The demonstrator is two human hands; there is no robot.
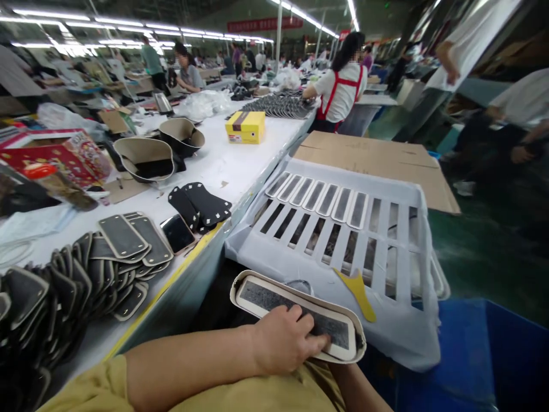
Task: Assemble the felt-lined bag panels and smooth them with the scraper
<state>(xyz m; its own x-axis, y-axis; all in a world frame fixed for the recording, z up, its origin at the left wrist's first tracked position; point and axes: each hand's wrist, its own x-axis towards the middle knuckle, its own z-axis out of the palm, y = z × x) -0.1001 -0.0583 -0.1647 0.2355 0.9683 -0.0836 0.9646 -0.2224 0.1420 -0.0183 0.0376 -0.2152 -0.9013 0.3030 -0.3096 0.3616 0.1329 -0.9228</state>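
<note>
My left hand [283,340] rests on a long beige-edged shoe piece with a dark grey middle [270,297], held over my lap. Its fingers are curled together and press on the dark middle. My right forearm [360,392] comes up from the bottom edge and passes under the piece, so that hand is hidden. A yellow plastic scraper [359,290] lies just beyond the piece on a white slatted crate [309,260]. To my left, a pile of similar dark pieces [86,269] is fanned out on the white table [214,160].
On the table lie black cut pieces [199,206], a phone [177,233], a yellow box [245,126] and curved shoe parts [148,157]. Cardboard [373,157] lies past the crate. A blue bin [472,355] stands to the right. A person in a red apron [343,86] works farther along.
</note>
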